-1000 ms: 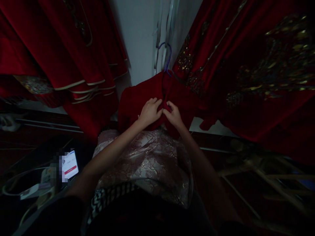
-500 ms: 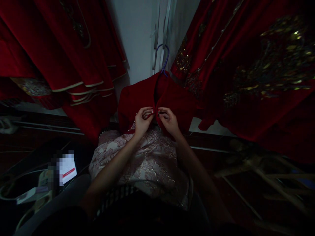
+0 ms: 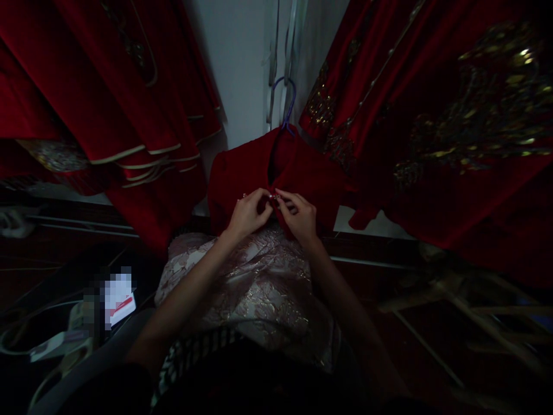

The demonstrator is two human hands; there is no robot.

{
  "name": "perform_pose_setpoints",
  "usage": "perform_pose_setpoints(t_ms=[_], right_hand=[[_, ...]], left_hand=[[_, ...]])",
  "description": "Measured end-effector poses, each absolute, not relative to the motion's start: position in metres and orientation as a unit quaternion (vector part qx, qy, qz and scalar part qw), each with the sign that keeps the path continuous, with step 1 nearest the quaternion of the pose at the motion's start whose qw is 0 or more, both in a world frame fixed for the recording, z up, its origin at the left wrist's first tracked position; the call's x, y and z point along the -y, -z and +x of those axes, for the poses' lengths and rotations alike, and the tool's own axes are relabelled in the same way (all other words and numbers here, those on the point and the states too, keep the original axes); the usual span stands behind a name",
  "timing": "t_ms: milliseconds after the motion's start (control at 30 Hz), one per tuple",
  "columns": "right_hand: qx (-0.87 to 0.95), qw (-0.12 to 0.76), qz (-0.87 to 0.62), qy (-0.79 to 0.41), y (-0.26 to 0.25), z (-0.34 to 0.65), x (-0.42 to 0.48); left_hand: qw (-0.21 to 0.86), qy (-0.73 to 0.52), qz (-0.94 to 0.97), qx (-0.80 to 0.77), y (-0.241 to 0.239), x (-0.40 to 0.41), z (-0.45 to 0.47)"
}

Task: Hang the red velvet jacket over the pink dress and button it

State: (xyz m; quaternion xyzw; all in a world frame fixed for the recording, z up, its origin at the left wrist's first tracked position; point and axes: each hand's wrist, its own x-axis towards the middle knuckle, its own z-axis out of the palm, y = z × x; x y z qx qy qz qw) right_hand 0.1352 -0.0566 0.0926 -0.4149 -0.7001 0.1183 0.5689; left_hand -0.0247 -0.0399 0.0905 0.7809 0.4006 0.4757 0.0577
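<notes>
A red long-sleeved jacket [image 3: 242, 167] hangs from a blue-purple hanger [image 3: 290, 106] in front of me, its neck open in a V. At the bottom of that V, my left hand [image 3: 250, 212] has thumb and fingers closed in a pinch on one front edge. Opposite it, my right hand [image 3: 300, 216] pinches the other edge, and the fingertips of both hands meet. Small shiny specks show between the fingertips; whether they are a fastener or nail decoration I cannot make out. Pale brocade cloth with a metallic pattern [image 3: 259, 288] lies over my lap beneath my forearms.
Red garments with pale trim [image 3: 116, 104] hang at left, and a red garment with gold sequins [image 3: 488, 109] at right. Behind is a white cabinet door [image 3: 242, 63]. A lit phone [image 3: 121, 300] lies lower left; a wooden frame [image 3: 458, 294] stands at right.
My hands have come together, closing the small gap between the fingertips at the jacket's front edges. My left forearm has shifted slightly left. The jacket hangs almost as before.
</notes>
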Motion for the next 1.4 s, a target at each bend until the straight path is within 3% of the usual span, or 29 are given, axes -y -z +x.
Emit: perform_pose_setpoints(t_ms=[167, 567, 1400], right_hand=[[0.663, 0.61, -0.419, -0.112, -0.09, 0.131, 0.058], [0.597, 0.656, -0.406, -0.218, -0.093, 0.127, 0.047], [0.646, 0.579, -0.365, -0.338, -0.101, 0.152, 0.039]], left_hand=[[-0.034, -0.406, 0.813, -0.415, -0.102, 0.046, -0.026], [-0.078, -0.366, 0.813, -0.446, -0.126, 0.038, -0.017], [-0.082, -0.303, 0.847, -0.428, -0.136, 0.045, -0.022]])
